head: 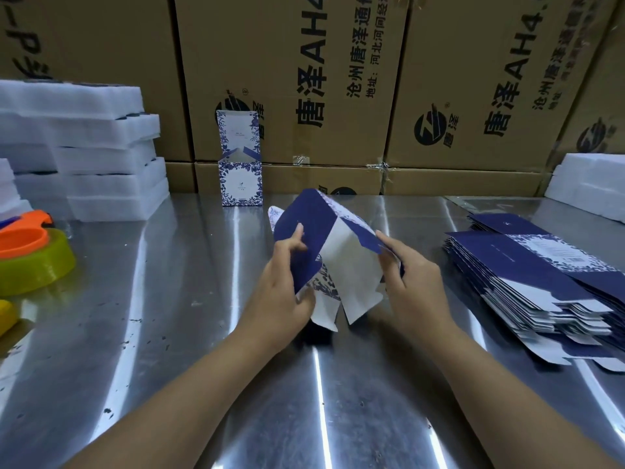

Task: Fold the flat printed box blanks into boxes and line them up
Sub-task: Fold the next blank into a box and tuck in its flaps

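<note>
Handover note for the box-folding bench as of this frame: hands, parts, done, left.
Left hand grips the blue panel of the half-opened blank; right hand pinches its opposite edge, above the steel table.
Folded box, lid up, stands at the back by the cartons.
Stack of flat blanks lies at right.
Done: one box. Left: finish this one, line it up, fold the stack.

A steel counter point(169, 350), streaked with glare and dark specks, carries everything. Stacked white foam trays point(94, 157) stand at its far left corner. An orange plastic piece point(23, 236) rests on a yellow-green ring point(37, 270) at the left edge. A white foam block point(592, 184) sits at the far right corner. Brown printed cartons point(338, 79) line the far edge.
</note>
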